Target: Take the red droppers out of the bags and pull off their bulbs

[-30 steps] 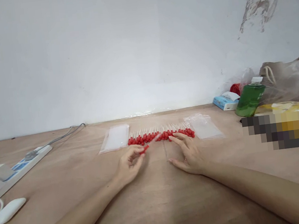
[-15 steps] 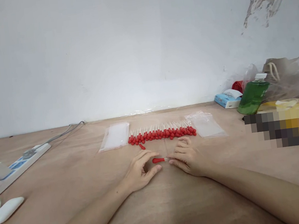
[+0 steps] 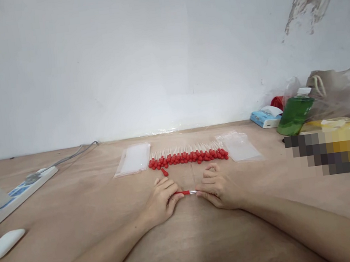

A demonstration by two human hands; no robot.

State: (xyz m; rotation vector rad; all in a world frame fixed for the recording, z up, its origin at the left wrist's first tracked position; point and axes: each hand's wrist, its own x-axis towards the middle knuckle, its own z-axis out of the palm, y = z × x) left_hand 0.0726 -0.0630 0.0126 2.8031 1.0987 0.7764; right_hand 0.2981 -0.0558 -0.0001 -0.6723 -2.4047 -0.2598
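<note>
A dropper with a red rubber bulb (image 3: pixel 185 192) and a clear glass tube (image 3: pixel 193 192) lies level between my two hands, low over the wooden table. My left hand (image 3: pixel 164 198) is closed on the bulb, thumb and fingers covering its rounded end. At the other side, my right hand (image 3: pixel 216 188) pinches the tube, hiding its tip. Beyond my left fingers lies a loose red bulb (image 3: pixel 164 172). A thin clear tube (image 3: pixel 191 171) seems to lie lengthwise just past the dropper. Farther back is a row of red-bulbed droppers (image 3: pixel 187 157), tips toward the wall.
Stacks of clear plastic bags flank the row, one left (image 3: pixel 133 159) and one right (image 3: pixel 241 146). A power strip (image 3: pixel 20 196) with a cable lies at left. At right stand a tissue pack (image 3: pixel 265 118), a green bottle (image 3: pixel 295 112) and plastic bags (image 3: pixel 342 89).
My left hand, apart from the dropper before, has closed on its red bulb. The dropper has moved slightly toward me, and more of its glass tube shows. My right hand still pinches the tube.
</note>
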